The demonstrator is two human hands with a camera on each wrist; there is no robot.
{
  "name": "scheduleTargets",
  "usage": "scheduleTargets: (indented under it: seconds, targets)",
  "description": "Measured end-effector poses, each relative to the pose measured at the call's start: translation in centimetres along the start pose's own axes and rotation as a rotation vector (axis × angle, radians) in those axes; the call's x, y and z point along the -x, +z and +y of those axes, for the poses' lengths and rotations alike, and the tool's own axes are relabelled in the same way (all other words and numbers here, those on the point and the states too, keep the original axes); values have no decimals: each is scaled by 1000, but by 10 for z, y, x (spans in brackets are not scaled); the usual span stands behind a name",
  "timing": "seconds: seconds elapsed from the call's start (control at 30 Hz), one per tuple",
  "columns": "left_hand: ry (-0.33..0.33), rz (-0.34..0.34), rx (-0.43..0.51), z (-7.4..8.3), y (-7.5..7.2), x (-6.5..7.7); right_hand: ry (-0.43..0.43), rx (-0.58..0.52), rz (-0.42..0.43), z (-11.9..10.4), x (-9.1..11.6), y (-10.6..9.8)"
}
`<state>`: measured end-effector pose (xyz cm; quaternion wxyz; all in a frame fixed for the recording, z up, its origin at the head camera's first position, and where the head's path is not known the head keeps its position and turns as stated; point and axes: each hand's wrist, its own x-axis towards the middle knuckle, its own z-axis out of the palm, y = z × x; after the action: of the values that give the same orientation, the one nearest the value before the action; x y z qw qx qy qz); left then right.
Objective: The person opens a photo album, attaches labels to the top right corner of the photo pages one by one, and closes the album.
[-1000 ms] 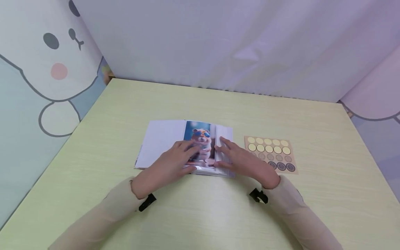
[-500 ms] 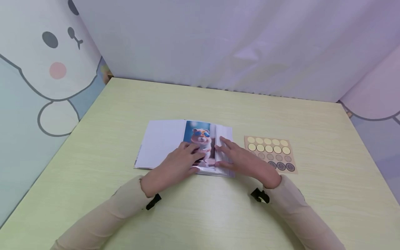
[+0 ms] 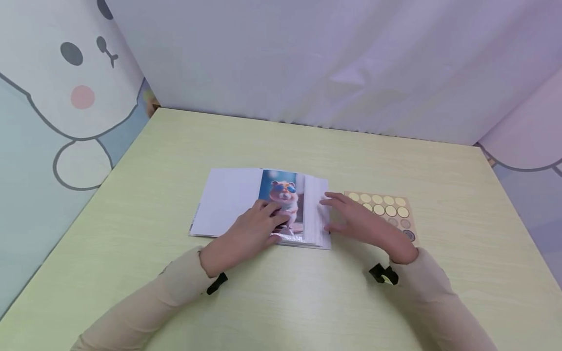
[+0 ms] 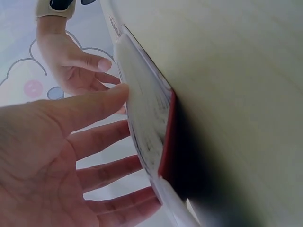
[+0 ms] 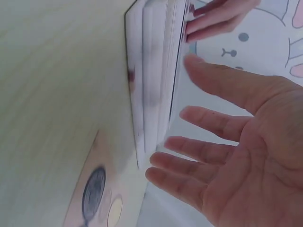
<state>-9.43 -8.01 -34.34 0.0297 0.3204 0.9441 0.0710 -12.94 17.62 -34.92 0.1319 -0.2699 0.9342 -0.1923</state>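
Observation:
A photo album (image 3: 231, 197) lies open on the table, its plain white inside cover on the left. On the right-hand page is a picture of a hamster in sunglasses (image 3: 284, 194). My left hand (image 3: 249, 234) rests its fingertips on that picture; in the left wrist view the fingers (image 4: 106, 137) lie spread along the thick stack of pages. My right hand (image 3: 360, 219) is just off the album's right edge, fingers apart and holding nothing. The right wrist view shows the right hand (image 5: 236, 146) beside the page edges (image 5: 156, 71), with a gap between.
Partly under the right hand's line of sight lies a sheet of round stickers (image 3: 391, 201), yellow and grey, on the table right of the album. The pale wooden table (image 3: 281, 302) meets a white curtain (image 3: 290, 63) at the back and cartoon-print walls at the sides.
The left hand slid slightly right over the picture, then stayed. My right hand lifted from the page's right part and moved right, beyond the album's edge, covering more of the sticker sheet.

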Motion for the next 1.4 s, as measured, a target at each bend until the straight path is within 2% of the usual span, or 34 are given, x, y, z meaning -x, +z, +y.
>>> scheduleTargets:
  seconds: [0.27,0.47,0.6,0.67,0.73,0.83,0.9,0.97,1.17,1.4]
  targets:
    - [0,-2,1,-1,-1,1,-26,66,53,27,20,-4]
    - [5,5,12,-1,-3,1,-126,155,36,43,25,-7]
    - [12,3,17,-1,-4,1,-181,241,9,49,25,-11]
    - [12,2,21,-1,-4,1,-227,347,-8,51,25,-13]
    - [9,-2,22,-1,-4,1,-225,380,-6,52,25,-15]
    - [5,-9,29,-1,-4,1,-182,363,-17,53,26,-16]
    - [3,-10,36,-1,-5,1,-81,268,-16,53,26,-17]
    - [2,-10,43,-1,-5,1,-12,240,-32,52,25,-17]
    - [-6,-19,52,-1,-4,0,123,290,-52,52,21,-15]
    - [2,-19,50,-1,-5,-1,212,363,7,53,19,-8]
